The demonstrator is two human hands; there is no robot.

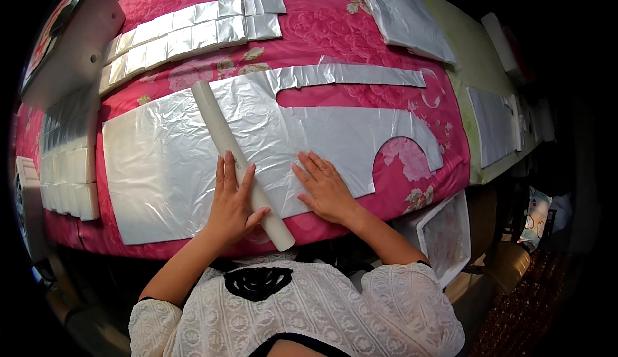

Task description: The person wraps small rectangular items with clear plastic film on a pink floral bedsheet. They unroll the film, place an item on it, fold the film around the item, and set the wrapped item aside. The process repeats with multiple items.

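A stack of thin, shiny whitish plastic aprons (161, 164) lies spread across the pink floral cloth, its right end cut into a strap and a curved neck piece. Slantwise over it rests a pale grey tube (222, 131), its near end reaching past the sheet's front edge. My left hand (232, 196) lies on the tube with fingers spread, the thumb pointing right across it. To the right of the tube, my right hand (325, 189) presses flat on the plastic, fingers stretched out. Small wrinkles run over the plastic around both hands.
Two rows of folded plastic packets (193, 35) lie at the back left. More packet stacks (67, 180) stand at the left beside a white board (77, 54). Another plastic pile (405, 19) is at the back right. A white bin (444, 234) stands below the table's right front edge.
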